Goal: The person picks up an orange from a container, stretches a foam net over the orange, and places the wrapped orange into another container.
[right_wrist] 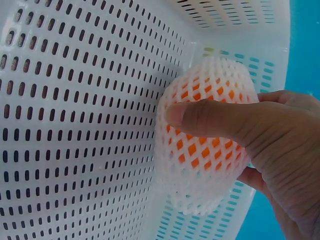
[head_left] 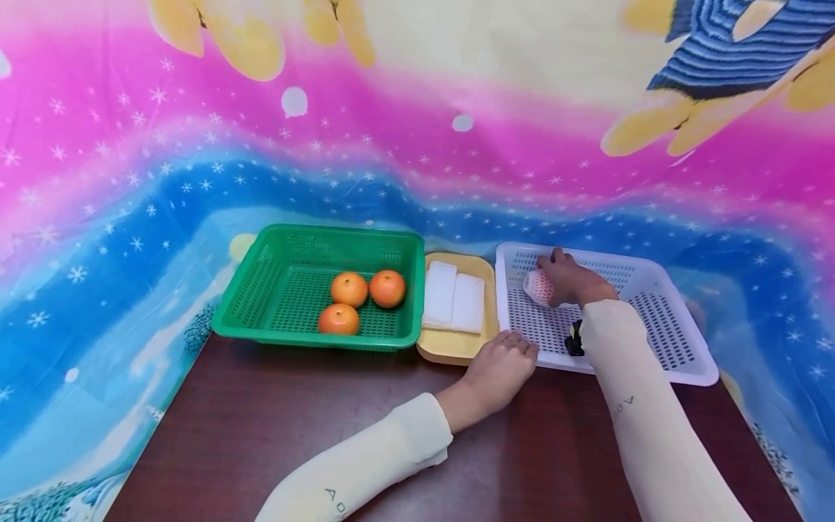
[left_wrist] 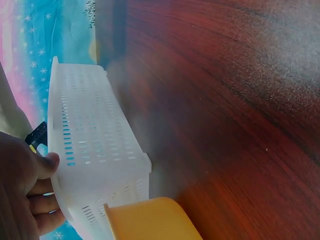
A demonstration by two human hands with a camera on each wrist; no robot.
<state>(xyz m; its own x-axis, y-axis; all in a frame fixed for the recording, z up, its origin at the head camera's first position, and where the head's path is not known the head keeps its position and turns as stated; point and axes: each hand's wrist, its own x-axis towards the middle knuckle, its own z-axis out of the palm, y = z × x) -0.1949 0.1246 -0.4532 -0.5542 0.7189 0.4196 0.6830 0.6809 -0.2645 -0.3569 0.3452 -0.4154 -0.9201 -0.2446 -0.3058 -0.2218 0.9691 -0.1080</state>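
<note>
In the white basket (head_left: 659, 319), my right hand (head_left: 570, 279) holds an orange wrapped in a white foam net (head_left: 538, 288). The right wrist view shows the thumb lying across the netted orange (right_wrist: 202, 150), with orange skin showing through the mesh; the far fingers are mostly hidden behind it. At the basket's near left corner, my left hand (head_left: 501, 368) grips the rim. In the left wrist view its thumb and fingers (left_wrist: 49, 220) are at the basket's edge.
A green basket (head_left: 261, 335) with three bare oranges (head_left: 349, 289) stands on the left. Between the baskets, a yellow tray (head_left: 450, 351) bears flat white foam nets (head_left: 450, 297). The brown table (head_left: 293, 413) runs along the front, with a patterned cloth (head_left: 391, 130) behind.
</note>
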